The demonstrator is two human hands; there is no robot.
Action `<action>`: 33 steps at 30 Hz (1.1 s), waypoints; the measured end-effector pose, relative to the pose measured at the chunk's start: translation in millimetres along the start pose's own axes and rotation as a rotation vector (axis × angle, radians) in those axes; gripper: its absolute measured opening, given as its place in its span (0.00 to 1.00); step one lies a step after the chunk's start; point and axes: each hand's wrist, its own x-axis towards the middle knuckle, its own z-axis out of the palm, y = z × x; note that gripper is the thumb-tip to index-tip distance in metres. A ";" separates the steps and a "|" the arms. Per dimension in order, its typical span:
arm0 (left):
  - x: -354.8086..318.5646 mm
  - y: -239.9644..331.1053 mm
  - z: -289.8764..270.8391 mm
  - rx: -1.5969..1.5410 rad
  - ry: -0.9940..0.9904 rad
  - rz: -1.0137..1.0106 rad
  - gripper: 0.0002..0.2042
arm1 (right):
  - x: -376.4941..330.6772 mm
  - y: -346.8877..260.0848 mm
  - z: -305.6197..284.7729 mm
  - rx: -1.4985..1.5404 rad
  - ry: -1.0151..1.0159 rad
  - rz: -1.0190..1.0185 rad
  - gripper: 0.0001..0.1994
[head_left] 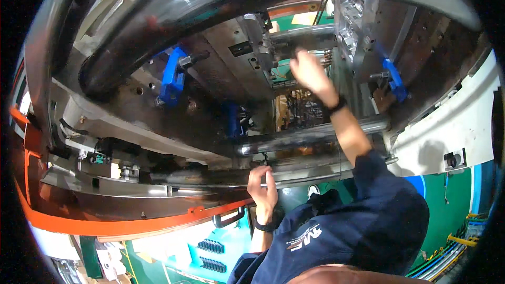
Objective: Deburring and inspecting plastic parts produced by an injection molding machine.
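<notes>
My right hand (311,72) reaches into the gap between two mould halves, the left one (250,58) and the right one (353,31). Motion smears its fingers, so I cannot make out whether it holds anything. Lower down, my left hand (262,188) is at the near metal rail (310,177), with its fingers curled inward. Whatever may lie between those fingers is hidden. A thick steel bar (315,135) crosses beyond the rail. Blue clamps are bolted beside the moulds, one on the left (172,76) and another on the right (394,80).
A large dark curved bar (221,0) spans the top. An orange frame edge (142,221) with a black handle (229,218) runs along the lower left. Below it is a light-blue surface (239,247) holding black toothed parts (210,245). At the right stands a white panel (447,131).
</notes>
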 end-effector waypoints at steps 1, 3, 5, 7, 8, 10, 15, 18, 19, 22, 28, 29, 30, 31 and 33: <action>-0.7 -2.7 1.4 -0.143 -0.009 -0.095 0.09 | -28.0 -26.2 -0.4 0.092 -0.197 0.032 0.10; 1.5 -11.1 11.7 -0.449 -0.042 -0.274 0.16 | -102.1 -84.2 -27.0 0.171 -0.404 -0.137 0.09; 12.8 -12.2 31.8 -0.771 -0.115 -0.426 0.24 | -151.3 -97.3 -25.8 0.090 -0.510 -0.314 0.07; 11.9 -3.7 35.5 -1.004 -0.093 -0.655 0.26 | -188.8 -110.1 -14.3 0.005 -0.483 -0.383 0.10; 14.9 7.9 34.8 -1.089 -0.044 -0.790 0.24 | -198.0 -117.9 -17.6 -0.050 -0.404 -0.354 0.13; 21.1 13.3 31.5 -1.274 -0.012 -0.813 0.20 | -213.6 -102.6 -7.5 0.044 -0.526 -0.526 0.17; 6.0 -10.4 12.3 -1.074 0.079 -0.736 0.11 | -118.0 -88.5 -65.6 0.167 -0.698 -0.898 0.09; -7.5 0.0 -4.0 -0.922 0.037 -0.720 0.12 | -11.2 -72.4 -59.3 0.393 -0.070 -0.154 0.09; -10.8 1.7 -4.3 -0.926 0.025 -0.733 0.12 | 20.9 -61.4 -57.6 0.261 -0.018 -0.184 0.16; -21.1 -1.9 -5.0 -0.915 0.020 -0.760 0.11 | 87.2 -45.8 -44.6 0.021 0.050 -0.212 0.24; -45.0 -9.0 -12.7 -0.795 0.105 -0.751 0.10 | 115.4 -58.8 -23.7 0.016 -0.151 -0.196 0.20; -47.2 -8.7 -14.4 -0.825 0.126 -0.783 0.10 | 118.8 -52.2 -19.9 0.022 -0.145 -0.217 0.20; -50.3 -6.6 -17.0 -0.800 0.127 -0.779 0.09 | 122.3 -44.5 -15.9 0.028 -0.139 -0.239 0.20; -46.9 -2.8 -14.1 -0.788 0.108 -0.761 0.09 | 137.3 -16.2 -10.2 -0.075 0.035 -0.288 0.19; -59.3 -4.5 -24.8 -0.737 0.145 -0.755 0.09 | 127.5 -22.9 -10.0 0.057 0.037 -0.127 0.18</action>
